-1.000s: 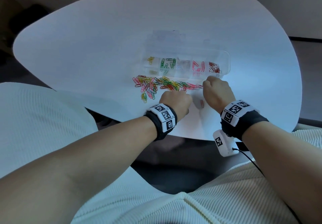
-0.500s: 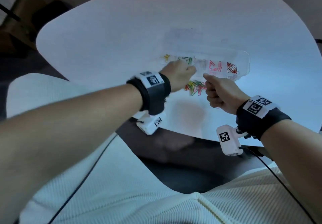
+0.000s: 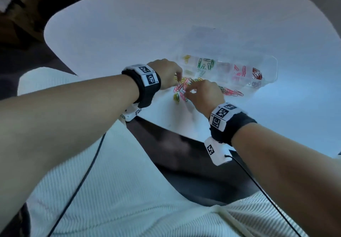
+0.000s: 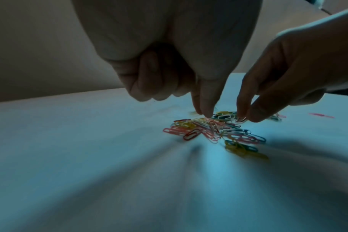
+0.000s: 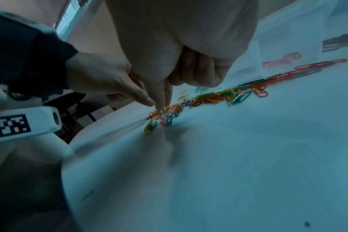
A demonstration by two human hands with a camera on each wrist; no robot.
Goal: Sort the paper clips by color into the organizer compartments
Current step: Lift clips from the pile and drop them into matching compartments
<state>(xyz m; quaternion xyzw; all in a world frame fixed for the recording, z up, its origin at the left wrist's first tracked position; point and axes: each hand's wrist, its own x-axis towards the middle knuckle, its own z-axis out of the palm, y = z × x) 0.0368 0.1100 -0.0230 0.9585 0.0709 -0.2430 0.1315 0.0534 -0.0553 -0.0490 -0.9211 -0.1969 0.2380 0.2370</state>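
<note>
A loose pile of mixed-colour paper clips [image 3: 186, 87] lies on the white table [image 3: 129, 34], just in front of the clear organizer [image 3: 273, 65]. The organizer holds yellow clips [image 3: 186, 57], green clips [image 3: 205, 64], pink clips [image 3: 239, 70] and red clips [image 3: 257, 74] in separate compartments. My left hand [image 4: 204, 113] reaches down onto the pile's left end; thumb and forefinger pinch a pink clip [image 4: 212, 124] at the top. Beside it, my right hand [image 4: 243, 119] pinches a pale clip [image 4: 240, 120] lifted just off the pile.
The pile trails right as a strip of red and green clips [image 3: 232, 92] along the organizer's front wall. The table's near edge [image 3: 166, 126] runs just below my wrists, with my lap in white ribbed cloth [image 3: 110, 200] under it. Cables hang from both wrist cameras.
My left hand has come back from the organizer's green compartment down to the pile. The right hand has shifted left from a loose fist and pinched a clip.
</note>
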